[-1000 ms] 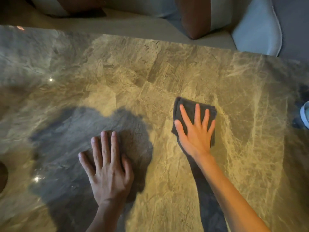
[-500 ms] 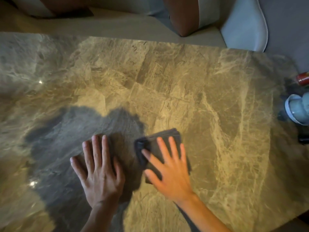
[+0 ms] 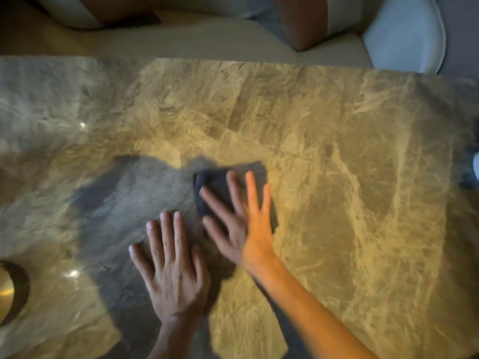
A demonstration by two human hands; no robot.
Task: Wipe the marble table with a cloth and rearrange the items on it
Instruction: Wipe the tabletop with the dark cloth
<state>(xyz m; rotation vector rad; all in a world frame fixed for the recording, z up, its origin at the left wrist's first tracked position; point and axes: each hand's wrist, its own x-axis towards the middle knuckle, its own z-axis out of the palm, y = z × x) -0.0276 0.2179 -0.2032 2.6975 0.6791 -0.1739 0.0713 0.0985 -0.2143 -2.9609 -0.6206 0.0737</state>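
Observation:
A dark grey folded cloth [image 3: 216, 186] lies flat on the brown veined marble table [image 3: 337, 164], near the middle. My right hand [image 3: 238, 224] presses down on the cloth with fingers spread; the cloth shows above and to both sides of the fingers. My left hand [image 3: 176, 268] rests flat on the bare marble just left of and nearer than the right hand, fingers spread, holding nothing. The two hands nearly touch. The picture is blurred by motion.
A round gold and dark object [image 3: 11, 291] sits at the table's left edge. A pale round item [image 3: 475, 169] peeks in at the right edge. Beyond the far edge are a beige sofa seat [image 3: 207, 40], a brown cushion [image 3: 303, 22] and a light cushion [image 3: 404, 35].
My right hand slid the cloth from the right toward the left hand, then a little away from me. The left hand stayed planted. The view shifted, and the items at the right edge mostly left the frame.

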